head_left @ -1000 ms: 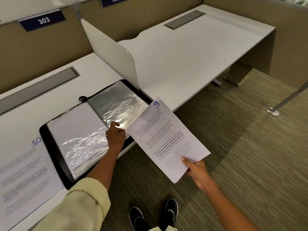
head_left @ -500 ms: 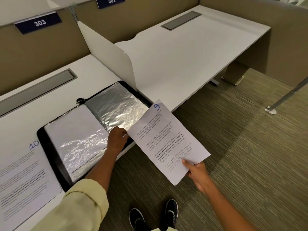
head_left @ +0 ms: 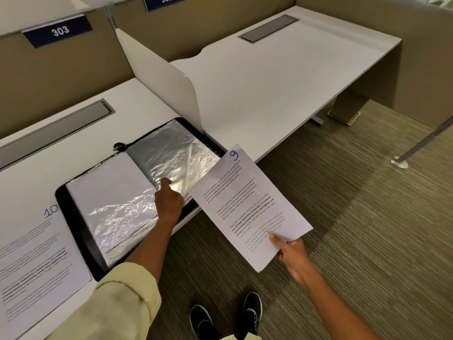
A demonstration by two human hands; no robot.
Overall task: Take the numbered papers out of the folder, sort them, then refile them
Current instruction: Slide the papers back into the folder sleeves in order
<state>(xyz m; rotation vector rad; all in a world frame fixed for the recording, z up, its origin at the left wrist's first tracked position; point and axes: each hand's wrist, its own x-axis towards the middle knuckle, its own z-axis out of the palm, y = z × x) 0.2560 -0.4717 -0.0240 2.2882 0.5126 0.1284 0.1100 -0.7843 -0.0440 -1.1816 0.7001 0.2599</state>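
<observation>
Pinching the bottom corner of the sheet numbered 9 (head_left: 247,204), the right hand (head_left: 293,253) has its thumb on the printed face and its fingers curled behind, so the page hangs out beyond the front edge of the desk (head_left: 282,82), over the carpet, with its number corner nearest the folder. Judgement: it is held clear and ready to slide in once a sleeve is open.

Left hand (head_left: 169,201) rests on the right-hand plastic sleeve (head_left: 171,158) of the open black display folder (head_left: 73,217); the index finger is extended near the spine and the other fingers are loosely bent on the sleeve, apparently gripping nothing. The sleeve's lower edge looks lifted beside the hand, likely to find the pocket mouth.

Folder lies at the front edge of the desk, against the white divider panel (head_left: 161,77). Sheet numbered 10 (head_left: 31,261) lies flat at the desk's front left corner, just beside the folder.

Change against the earlier frames: the left fingers were curled at the sleeve's lower edge; now the index finger is stretched further up the sleeve. Sheet 9 sits in much the same pose.
</observation>
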